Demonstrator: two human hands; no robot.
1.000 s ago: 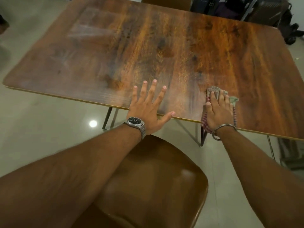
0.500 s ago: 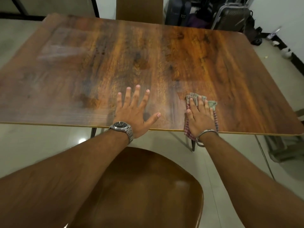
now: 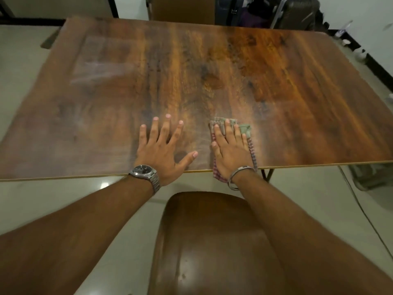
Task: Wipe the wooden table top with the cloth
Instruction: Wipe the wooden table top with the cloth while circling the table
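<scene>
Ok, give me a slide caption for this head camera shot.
Right hand presses a checked cloth on the wooden table top near its front edge; left hand rests flat beside it.

My right hand (image 3: 230, 153) presses the cloth (image 3: 244, 129) flat at the table (image 3: 276, 92) edge; my left hand (image 3: 163, 152) lies spread beside it.

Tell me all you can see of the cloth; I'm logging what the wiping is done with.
The cloth is a thin woven rag, dull green at its far end and red-and-white checked along its sides and near end. It lies crumpled flat on the wooden table top near the front edge, its near end hanging just over that edge. The right hand presses on it, palm down, fingers spread, covering its middle. The left hand rests apart from it.
</scene>
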